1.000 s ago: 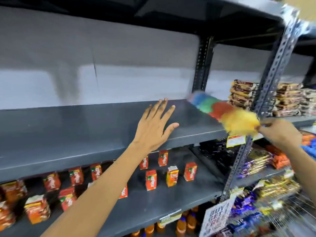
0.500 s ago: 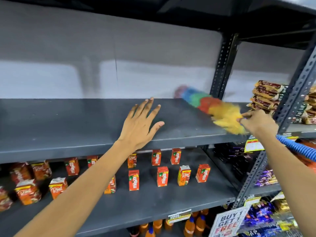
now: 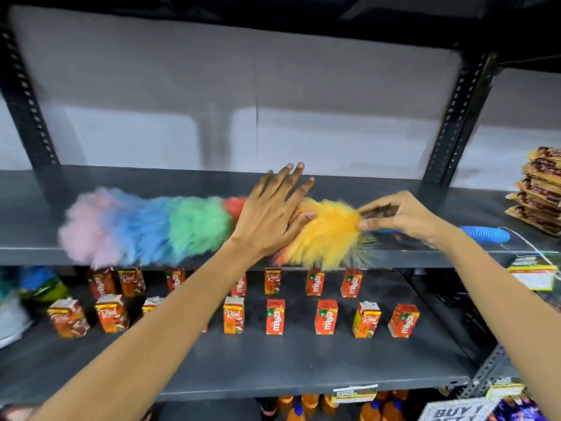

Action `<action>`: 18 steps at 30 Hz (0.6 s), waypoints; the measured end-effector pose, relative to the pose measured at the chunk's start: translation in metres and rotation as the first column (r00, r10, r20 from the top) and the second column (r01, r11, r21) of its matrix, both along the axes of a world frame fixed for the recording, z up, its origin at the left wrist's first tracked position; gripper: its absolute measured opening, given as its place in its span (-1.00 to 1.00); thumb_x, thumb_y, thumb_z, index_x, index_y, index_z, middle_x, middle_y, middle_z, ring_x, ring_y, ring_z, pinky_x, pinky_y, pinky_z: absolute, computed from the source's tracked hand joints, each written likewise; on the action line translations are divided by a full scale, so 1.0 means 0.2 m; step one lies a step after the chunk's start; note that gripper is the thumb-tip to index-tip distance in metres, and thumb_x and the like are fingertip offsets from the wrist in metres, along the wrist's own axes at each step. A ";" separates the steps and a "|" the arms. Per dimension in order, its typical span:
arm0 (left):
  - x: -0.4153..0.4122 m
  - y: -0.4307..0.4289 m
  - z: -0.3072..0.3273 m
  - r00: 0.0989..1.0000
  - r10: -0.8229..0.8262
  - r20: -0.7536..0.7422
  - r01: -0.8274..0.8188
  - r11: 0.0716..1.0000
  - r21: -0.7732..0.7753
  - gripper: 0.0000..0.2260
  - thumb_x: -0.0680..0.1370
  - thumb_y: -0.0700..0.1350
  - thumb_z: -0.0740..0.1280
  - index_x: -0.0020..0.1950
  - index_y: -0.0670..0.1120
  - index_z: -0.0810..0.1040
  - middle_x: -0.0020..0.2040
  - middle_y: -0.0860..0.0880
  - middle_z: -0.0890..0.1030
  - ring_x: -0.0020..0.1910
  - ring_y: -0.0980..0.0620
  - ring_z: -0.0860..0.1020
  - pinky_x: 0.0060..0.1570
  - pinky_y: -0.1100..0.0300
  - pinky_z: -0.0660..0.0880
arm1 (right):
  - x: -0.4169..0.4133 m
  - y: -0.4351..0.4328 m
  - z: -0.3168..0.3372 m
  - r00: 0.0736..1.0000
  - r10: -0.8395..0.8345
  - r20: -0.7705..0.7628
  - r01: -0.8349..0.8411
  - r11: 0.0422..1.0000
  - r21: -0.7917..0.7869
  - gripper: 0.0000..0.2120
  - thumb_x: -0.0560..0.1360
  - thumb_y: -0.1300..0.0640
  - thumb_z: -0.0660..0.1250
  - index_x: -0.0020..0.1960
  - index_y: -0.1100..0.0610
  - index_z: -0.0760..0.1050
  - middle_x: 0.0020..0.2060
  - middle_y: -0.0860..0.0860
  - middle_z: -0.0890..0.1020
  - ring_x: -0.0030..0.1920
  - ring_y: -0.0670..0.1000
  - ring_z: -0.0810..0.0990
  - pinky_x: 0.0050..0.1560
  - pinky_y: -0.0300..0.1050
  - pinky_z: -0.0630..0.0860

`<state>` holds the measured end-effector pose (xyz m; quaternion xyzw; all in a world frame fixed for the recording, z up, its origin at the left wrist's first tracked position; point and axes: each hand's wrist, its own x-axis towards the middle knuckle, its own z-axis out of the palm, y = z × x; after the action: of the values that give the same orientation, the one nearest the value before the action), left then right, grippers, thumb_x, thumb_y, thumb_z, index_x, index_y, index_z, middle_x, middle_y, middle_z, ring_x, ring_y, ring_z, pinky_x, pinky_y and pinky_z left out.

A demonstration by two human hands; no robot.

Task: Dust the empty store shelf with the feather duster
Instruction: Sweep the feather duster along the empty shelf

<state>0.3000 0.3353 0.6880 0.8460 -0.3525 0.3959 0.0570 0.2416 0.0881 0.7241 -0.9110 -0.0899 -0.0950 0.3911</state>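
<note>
A rainbow feather duster (image 3: 158, 227) lies lengthwise along the front of the bare dark grey shelf (image 3: 364, 188), its pink end at the left and yellow end at the right. My right hand (image 3: 400, 215) is closed on the blue handle just behind the yellow feathers; the ribbed handle end (image 3: 485, 233) sticks out to the right. My left hand (image 3: 273, 212) is spread flat with fingers apart, resting over the red part of the duster near the shelf's front edge.
Small juice cartons (image 3: 274, 316) stand in rows on the shelf below. Stacked snack packets (image 3: 540, 192) fill the neighbouring shelf at right, past a perforated black upright (image 3: 455, 117). Another upright (image 3: 27, 98) stands at left. Bottles (image 3: 306, 407) sit lowest.
The duster has swept left along the shelf, from the right end to across its middle. My right hand followed it left. My left hand now overlaps the feathers.
</note>
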 end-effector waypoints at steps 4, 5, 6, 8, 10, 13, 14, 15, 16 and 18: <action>0.02 0.18 0.04 0.996 0.081 0.025 -0.080 0.995 -0.056 -0.46 0.59 0.18 -0.04 0.39 -0.13 0.36 0.43 -0.20 0.33 0.41 -0.15 0.26 0.35 -0.06 0.11 | 0.20 0.18 -0.01 0.984 -0.163 0.064 0.167 0.985 -0.046 -0.71 0.33 0.05 0.52 0.03 0.06 0.64 -0.13 0.03 0.71 0.04 0.06 0.64 0.03 -0.08 0.58; 0.03 0.25 0.04 0.993 0.113 0.019 -0.112 0.992 -0.065 -0.48 0.58 0.17 -0.01 0.38 -0.14 0.37 0.42 -0.20 0.34 0.40 -0.16 0.27 0.35 -0.07 0.13 | 0.25 0.27 -0.02 0.963 -0.243 0.120 0.254 0.963 -0.091 -0.71 0.33 -0.01 0.51 0.04 0.00 0.64 -0.08 0.04 0.71 0.08 0.07 0.62 0.10 -0.03 0.55; 0.03 0.30 0.03 0.991 0.132 0.007 -0.131 0.988 -0.075 -0.48 0.58 0.16 0.00 0.37 -0.14 0.37 0.42 -0.19 0.35 0.39 -0.16 0.28 0.34 -0.08 0.15 | 0.28 0.35 -0.03 0.936 -0.301 0.183 0.327 0.936 -0.130 -0.71 0.34 -0.05 0.49 0.04 -0.02 0.64 -0.04 0.04 0.71 0.11 0.09 0.61 0.11 -0.01 0.54; 0.05 0.46 0.02 0.981 0.193 0.000 -0.192 0.977 -0.094 -0.47 0.59 0.18 -0.03 0.37 -0.15 0.38 0.41 -0.20 0.36 0.38 -0.16 0.29 0.34 -0.07 0.15 | 0.36 0.57 -0.02 0.927 -0.259 0.270 0.309 0.937 -0.163 -0.70 0.34 -0.07 0.48 0.05 -0.05 0.64 -0.02 0.01 0.71 0.09 0.08 0.60 0.07 -0.03 0.52; 0.06 0.53 0.01 0.973 0.228 -0.034 -0.230 0.967 -0.113 -0.42 0.60 0.20 -0.12 0.38 -0.14 0.36 0.41 -0.20 0.36 0.38 -0.17 0.29 0.35 -0.05 0.14 | 0.39 0.68 -0.01 0.967 -0.116 0.225 0.142 0.984 -0.105 -0.73 0.32 -0.05 0.51 0.01 -0.04 0.65 -0.14 -0.04 0.70 -0.10 -0.06 0.59 -0.05 -0.14 0.49; 0.06 0.56 0.00 0.957 0.278 -0.081 -0.286 0.952 -0.113 -0.37 0.59 0.22 -0.20 0.41 -0.13 0.33 0.43 -0.19 0.33 0.41 -0.15 0.26 0.36 -0.06 0.13 | 0.42 0.77 -0.03 0.987 0.126 0.102 -0.123 0.992 -0.039 -0.75 0.30 0.01 0.54 -0.03 -0.03 0.66 -0.22 -0.06 0.66 -0.19 -0.12 0.57 -0.08 -0.15 0.49; 0.06 0.56 0.00 0.954 0.283 -0.094 -0.293 0.950 -0.113 -0.37 0.58 0.22 -0.21 0.41 -0.14 0.33 0.43 -0.19 0.32 0.41 -0.15 0.25 0.36 -0.07 0.13 | 0.44 0.80 -0.04 0.985 0.146 0.091 -0.142 0.988 -0.053 -0.74 0.29 0.00 0.54 -0.02 -0.05 0.65 -0.20 -0.06 0.67 -0.14 -0.08 0.60 -0.02 -0.10 0.51; 0.06 0.60 0.00 0.949 0.301 -0.089 -0.310 0.943 -0.120 -0.37 0.59 0.22 -0.20 0.41 -0.13 0.33 0.43 -0.19 0.32 0.41 -0.15 0.25 0.36 -0.07 0.14 | 0.47 0.86 -0.04 0.985 0.135 0.107 -0.126 0.988 -0.089 -0.72 0.30 -0.04 0.53 -0.01 -0.07 0.64 -0.17 -0.07 0.68 -0.07 -0.04 0.62 0.03 -0.06 0.53; 0.07 0.64 0.00 0.945 0.315 -0.083 -0.324 0.937 -0.132 -0.38 0.59 0.21 -0.19 0.40 -0.13 0.33 0.43 -0.19 0.32 0.41 -0.15 0.25 0.36 -0.08 0.15 | 0.50 0.93 -0.04 0.985 0.098 0.144 -0.080 0.989 -0.125 -0.70 0.31 -0.08 0.50 0.02 -0.09 0.63 -0.12 -0.08 0.69 0.00 0.00 0.63 0.05 -0.04 0.53; 0.08 0.70 0.00 0.936 0.342 -0.079 -0.351 0.924 -0.152 -0.40 0.59 0.20 -0.16 0.40 -0.13 0.35 0.43 -0.19 0.33 0.40 -0.16 0.28 0.35 -0.10 0.17 | 0.53 1.08 -0.02 0.970 -0.019 0.242 0.072 0.975 -0.212 -0.70 0.37 -0.10 0.43 0.09 -0.10 0.59 0.01 -0.04 0.69 0.11 0.07 0.60 0.06 -0.06 0.50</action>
<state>0.3155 0.4763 0.6874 0.8973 -0.1622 0.4055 0.0644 0.3484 0.3034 0.7192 -0.9324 -0.1250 -0.2022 0.2722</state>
